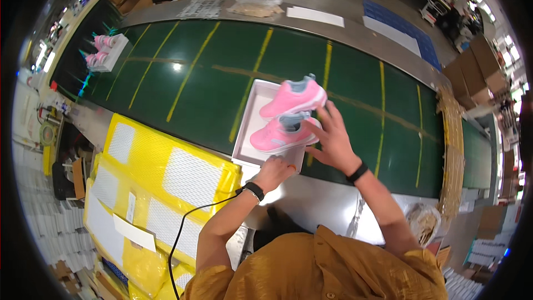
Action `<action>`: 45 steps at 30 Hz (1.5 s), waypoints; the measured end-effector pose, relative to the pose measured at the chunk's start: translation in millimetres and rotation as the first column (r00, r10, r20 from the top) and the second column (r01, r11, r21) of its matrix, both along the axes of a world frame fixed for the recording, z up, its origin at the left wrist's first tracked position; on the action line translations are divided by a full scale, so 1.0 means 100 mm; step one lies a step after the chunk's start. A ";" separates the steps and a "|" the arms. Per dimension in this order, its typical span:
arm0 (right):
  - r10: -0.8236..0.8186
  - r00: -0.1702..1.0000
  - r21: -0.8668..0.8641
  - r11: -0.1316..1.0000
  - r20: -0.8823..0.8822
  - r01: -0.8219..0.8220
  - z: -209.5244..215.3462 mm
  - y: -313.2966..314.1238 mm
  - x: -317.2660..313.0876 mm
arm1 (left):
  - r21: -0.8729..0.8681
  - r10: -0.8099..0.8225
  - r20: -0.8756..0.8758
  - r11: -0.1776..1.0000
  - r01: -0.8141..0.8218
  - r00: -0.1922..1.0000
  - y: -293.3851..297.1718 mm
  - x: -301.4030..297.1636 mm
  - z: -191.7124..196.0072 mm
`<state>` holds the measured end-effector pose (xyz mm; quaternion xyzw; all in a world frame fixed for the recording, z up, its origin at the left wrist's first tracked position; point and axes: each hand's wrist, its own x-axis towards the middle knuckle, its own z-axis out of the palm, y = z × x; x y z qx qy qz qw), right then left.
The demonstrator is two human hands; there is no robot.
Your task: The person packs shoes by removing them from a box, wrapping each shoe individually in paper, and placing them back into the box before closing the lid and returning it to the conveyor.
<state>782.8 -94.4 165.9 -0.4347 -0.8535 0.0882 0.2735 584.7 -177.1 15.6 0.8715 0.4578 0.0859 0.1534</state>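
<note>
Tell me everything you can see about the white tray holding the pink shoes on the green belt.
The shallow white rectangular tray looks like thin card or plastic with a low raised rim. It lies flat on the dark green conveyor belt with yellow lines, its near edge reaching the grey metal ledge. Two pink sneakers with pale grey trim lie in it on their sides, overhanging its right edge. The left hand touches the tray's near edge; the right hand rests on the nearer sneaker.
</note>
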 end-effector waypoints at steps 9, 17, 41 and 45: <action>0.359 0.879 -0.232 0.927 0.314 -0.296 -0.59 -0.50 1.93 | 0.067 -0.127 0.166 0.991 0.117 0.978 -1.47 1.59 -0.11; 0.471 0.484 -0.450 0.877 0.737 -0.168 -0.08 -1.15 2.12 | 0.052 -0.101 -0.051 0.993 0.104 0.994 -2.09 2.06 -0.23; -0.783 0.489 -0.224 0.435 0.385 0.872 -1.12 -3.54 3.78 | -0.051 -0.111 -0.068 0.993 0.107 0.992 -1.86 2.11 0.24; -0.654 0.756 -0.462 0.679 -0.026 0.571 -0.77 -3.46 3.35 | -0.020 -0.067 -0.034 0.998 0.067 0.997 -1.70 2.56 0.72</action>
